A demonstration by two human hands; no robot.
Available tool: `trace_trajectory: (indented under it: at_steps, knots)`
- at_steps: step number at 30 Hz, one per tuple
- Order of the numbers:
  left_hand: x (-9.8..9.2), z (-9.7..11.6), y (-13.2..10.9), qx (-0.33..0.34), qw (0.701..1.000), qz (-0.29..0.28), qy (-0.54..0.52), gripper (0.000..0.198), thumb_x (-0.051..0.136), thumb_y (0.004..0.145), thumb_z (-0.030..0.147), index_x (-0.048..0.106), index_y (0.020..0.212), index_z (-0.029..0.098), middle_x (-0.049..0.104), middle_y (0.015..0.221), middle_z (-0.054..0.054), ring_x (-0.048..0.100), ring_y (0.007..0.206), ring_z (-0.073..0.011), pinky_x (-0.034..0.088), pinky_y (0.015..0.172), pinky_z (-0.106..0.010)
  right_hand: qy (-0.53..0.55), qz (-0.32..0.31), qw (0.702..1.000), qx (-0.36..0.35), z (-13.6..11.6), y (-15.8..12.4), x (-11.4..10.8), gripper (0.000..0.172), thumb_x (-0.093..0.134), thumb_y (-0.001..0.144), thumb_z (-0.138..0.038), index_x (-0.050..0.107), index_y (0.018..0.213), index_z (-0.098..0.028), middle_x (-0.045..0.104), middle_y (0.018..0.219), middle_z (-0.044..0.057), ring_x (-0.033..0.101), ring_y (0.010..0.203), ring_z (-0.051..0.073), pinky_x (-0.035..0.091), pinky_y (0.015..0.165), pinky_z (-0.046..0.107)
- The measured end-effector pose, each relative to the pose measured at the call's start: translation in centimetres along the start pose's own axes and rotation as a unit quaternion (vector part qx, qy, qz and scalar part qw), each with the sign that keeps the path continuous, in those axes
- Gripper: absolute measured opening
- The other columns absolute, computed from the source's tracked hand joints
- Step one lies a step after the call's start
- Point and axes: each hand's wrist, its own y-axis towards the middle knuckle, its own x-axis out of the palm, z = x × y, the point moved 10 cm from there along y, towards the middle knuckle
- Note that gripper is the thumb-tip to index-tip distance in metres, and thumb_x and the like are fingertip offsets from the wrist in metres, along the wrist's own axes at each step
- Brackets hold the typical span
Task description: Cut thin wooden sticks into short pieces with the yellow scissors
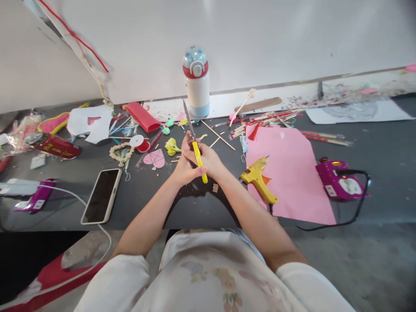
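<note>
My left hand (182, 167) and my right hand (211, 161) are pressed together over the middle of the desk, fingers closed and overlapping. Between them is a cutting tool with a yellow handle (199, 160) and a long pointed metal blade (188, 116), tip away from me. It appears to be in my right hand; seen edge-on, knife or scissors is unclear. My left thumb lies across the handle's lower end. What my left fingers pinch is hidden. Close by are a yellow flower-like piece (172, 147), a pink paper heart (155, 159) and small wooden bits (215, 187).
A bottle (198, 93) stands behind my hands. Right are a yellow glue gun (259, 178), pink sheet (294, 173), sticks (260, 123) and purple power strip (339, 182). Left are a phone (102, 197), thread spool (140, 144), bead loop (121, 152) and can (56, 145).
</note>
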Motion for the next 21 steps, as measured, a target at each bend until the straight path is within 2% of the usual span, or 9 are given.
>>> trace_trajectory:
  at_steps: [6, 17, 21]
  knots:
    - [-0.1, -0.2, 0.0, -0.015, 1.000, -0.019, -0.005, 0.110, 0.071, 0.051, 0.066, 0.022, 0.139, 0.023, 0.044, 0.133, -0.016, 0.037, 0.131, -0.0348, 0.030, 0.110, -0.054, -0.017, -0.019, 1.000, -0.004, -0.8, -0.5, -0.1, 0.026, 0.049, 0.079, -0.044, 0.058, 0.092, -0.024, 0.067, 0.086, 0.003, 0.063, 0.076, 0.022, 0.046, 0.069, 0.035]
    - [-0.1, 0.1, 0.2, -0.015, 0.999, -0.040, 0.015, 0.106, 0.070, 0.052, 0.067, 0.025, 0.137, 0.023, 0.042, 0.135, -0.015, 0.039, 0.129, -0.0341, 0.031, 0.109, -0.052, -0.018, -0.019, 1.000, 0.016, 0.2, -0.2, 0.1, 0.036, 0.049, 0.077, -0.048, 0.056, 0.101, -0.022, 0.067, 0.095, 0.007, 0.063, 0.080, 0.023, 0.046, 0.070, 0.036]
    - [0.2, 0.3, 0.2, -0.018, 0.999, -0.048, 0.016, 0.104, 0.069, 0.053, 0.068, 0.027, 0.136, 0.023, 0.041, 0.134, -0.015, 0.043, 0.125, -0.0335, 0.034, 0.107, -0.052, -0.001, -0.015, 0.999, 0.031, 0.5, -0.3, 0.0, 0.035, 0.049, 0.077, -0.049, 0.057, 0.098, -0.022, 0.067, 0.094, 0.007, 0.063, 0.081, 0.024, 0.047, 0.070, 0.036]
